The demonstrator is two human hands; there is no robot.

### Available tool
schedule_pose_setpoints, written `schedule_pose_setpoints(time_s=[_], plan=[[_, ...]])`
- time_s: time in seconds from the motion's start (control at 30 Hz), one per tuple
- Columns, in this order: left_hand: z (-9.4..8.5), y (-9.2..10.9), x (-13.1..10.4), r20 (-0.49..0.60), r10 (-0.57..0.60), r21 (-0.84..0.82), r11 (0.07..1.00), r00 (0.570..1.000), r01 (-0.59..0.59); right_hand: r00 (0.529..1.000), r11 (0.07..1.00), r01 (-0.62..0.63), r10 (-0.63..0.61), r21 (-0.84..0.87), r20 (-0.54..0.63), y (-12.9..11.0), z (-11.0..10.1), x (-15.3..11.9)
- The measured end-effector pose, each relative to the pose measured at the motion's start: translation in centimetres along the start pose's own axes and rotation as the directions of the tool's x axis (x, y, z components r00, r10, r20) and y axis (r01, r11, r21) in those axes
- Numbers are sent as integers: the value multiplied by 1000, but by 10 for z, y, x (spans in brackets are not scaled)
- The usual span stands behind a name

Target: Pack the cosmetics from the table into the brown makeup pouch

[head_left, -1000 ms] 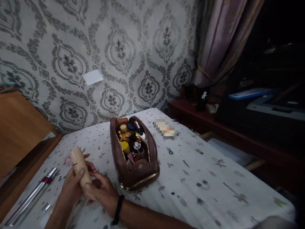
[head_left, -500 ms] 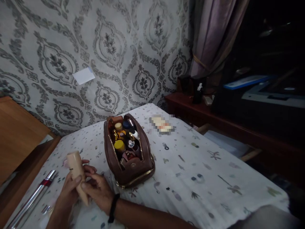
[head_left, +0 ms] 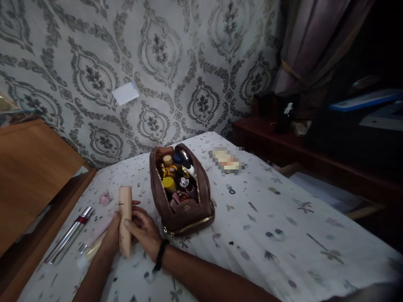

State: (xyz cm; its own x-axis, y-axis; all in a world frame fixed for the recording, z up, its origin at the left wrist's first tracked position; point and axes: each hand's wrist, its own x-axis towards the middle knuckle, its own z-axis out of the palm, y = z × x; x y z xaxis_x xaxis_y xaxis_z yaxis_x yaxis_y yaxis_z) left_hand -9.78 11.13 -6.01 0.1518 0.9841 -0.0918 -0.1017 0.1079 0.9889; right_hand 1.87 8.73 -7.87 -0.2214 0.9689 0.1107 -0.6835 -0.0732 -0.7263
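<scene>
A beige squeeze tube (head_left: 125,209) stands nearly upright between my two hands, its flat end up. My left hand (head_left: 113,235) grips it from the left, and my right hand (head_left: 143,228), with a black band at the wrist, holds it from the right with the thumb across its front. Just beyond, a brown toiletry bag (head_left: 185,218) lies unzipped, packed with several small bottles and jars, among them a yellow lid (head_left: 169,184). Left of my hands rest silver tubes with a red band (head_left: 83,219), a pink item (head_left: 104,199) and a pale yellow tube (head_left: 92,251), partly hidden by my forearm.
A white patterned cloth (head_left: 252,251) covers the surface. A blurred-out flat item (head_left: 226,160) lies right of the bag. At the right is a dark red cabinet (head_left: 261,136) with an open drawer (head_left: 317,193); a wooden panel (head_left: 34,167) borders the left.
The view has shifted, so the bag and hands appear farther right. The tube has turned more upright in my hands. More of the items at the left now show.
</scene>
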Motion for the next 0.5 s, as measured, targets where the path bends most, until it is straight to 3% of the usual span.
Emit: schedule_pose_setpoints(time_s=[0.5], plan=[[1,-6,1,-58,-9,-77,997,998,5,999,999,26,-25,-31,44,0,0,1]])
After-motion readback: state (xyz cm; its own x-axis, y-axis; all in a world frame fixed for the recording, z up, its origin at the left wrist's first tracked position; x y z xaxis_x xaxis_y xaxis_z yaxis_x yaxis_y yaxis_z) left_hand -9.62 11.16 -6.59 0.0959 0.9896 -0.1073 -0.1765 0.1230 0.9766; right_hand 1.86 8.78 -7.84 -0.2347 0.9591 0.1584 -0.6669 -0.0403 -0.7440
